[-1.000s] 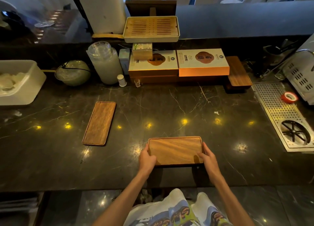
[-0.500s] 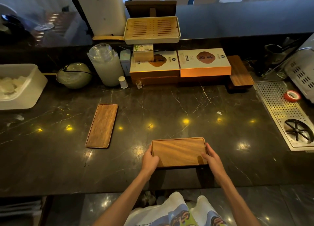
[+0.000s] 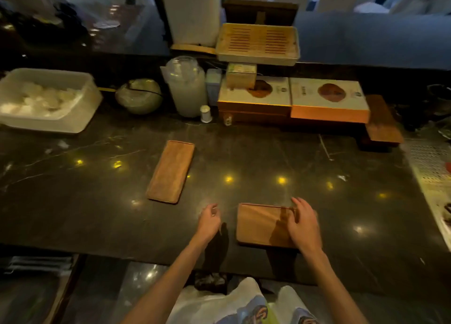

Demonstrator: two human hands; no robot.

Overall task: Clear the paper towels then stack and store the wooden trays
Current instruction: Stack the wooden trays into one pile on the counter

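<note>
A wooden tray (image 3: 258, 226) lies near the front edge of the dark marble counter (image 3: 268, 157). My right hand (image 3: 301, 223) holds the tray's right end, fingers over its far edge. To the tray's left hovers my left hand (image 3: 208, 220), apart from it, fingers loosely curled and holding nothing. A second, narrower wooden tray (image 3: 170, 171) lies at an angle further left and back. Another wooden board (image 3: 383, 121) sits at the back right. A white bin (image 3: 80, 118) at the far left holds crumpled white paper.
Along the back stand a frosted jar (image 3: 186, 89), a round green pot (image 3: 139, 95), two orange boxes (image 3: 329, 104), a slatted bamboo tray (image 3: 257, 43) and a large paper roll (image 3: 192, 11). A perforated metal drain plate (image 3: 432, 167) lies at the right.
My left hand has let go of the near tray's left end and moved left. My right hand has slid further onto the tray's right end. The view has shifted left.
</note>
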